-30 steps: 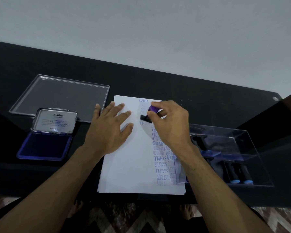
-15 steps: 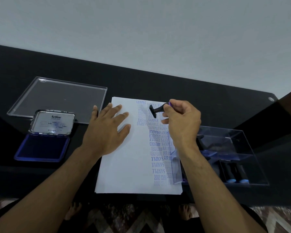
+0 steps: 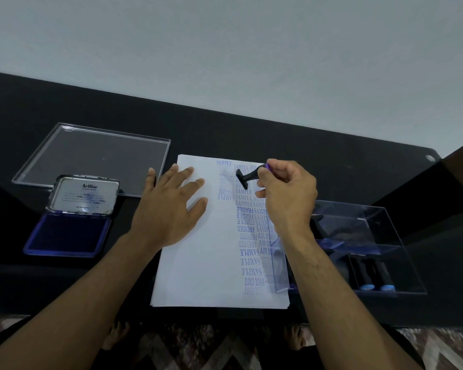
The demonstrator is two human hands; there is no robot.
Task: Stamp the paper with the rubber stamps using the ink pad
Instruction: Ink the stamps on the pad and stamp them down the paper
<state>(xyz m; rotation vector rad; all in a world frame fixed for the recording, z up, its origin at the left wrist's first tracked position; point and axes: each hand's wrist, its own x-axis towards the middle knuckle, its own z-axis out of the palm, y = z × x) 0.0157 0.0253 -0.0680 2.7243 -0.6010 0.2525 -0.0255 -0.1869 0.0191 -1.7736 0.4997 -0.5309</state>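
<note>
A white sheet of paper (image 3: 203, 263) lies on the black table, its right half covered with rows of blue stamped words. My left hand (image 3: 169, 209) rests flat on the paper's upper left, fingers spread. My right hand (image 3: 286, 193) pinches a black rubber stamp (image 3: 245, 178) by its purple-topped handle. The stamp is tilted and lifted just above the paper's top, its base facing left. An open blue ink pad (image 3: 67, 233) with its metal lid raised sits at the left.
A clear plastic lid (image 3: 91, 158) lies flat behind the ink pad. A clear plastic box (image 3: 364, 249) holding several more stamps stands at the right, its edge overlapping the paper. The table's front edge is near my body; bare feet show below it.
My right hand lifted the stamp off the paper, moved right and tilted it sideways. New print shows where it pressed. My left hand stayed flat on the paper.
</note>
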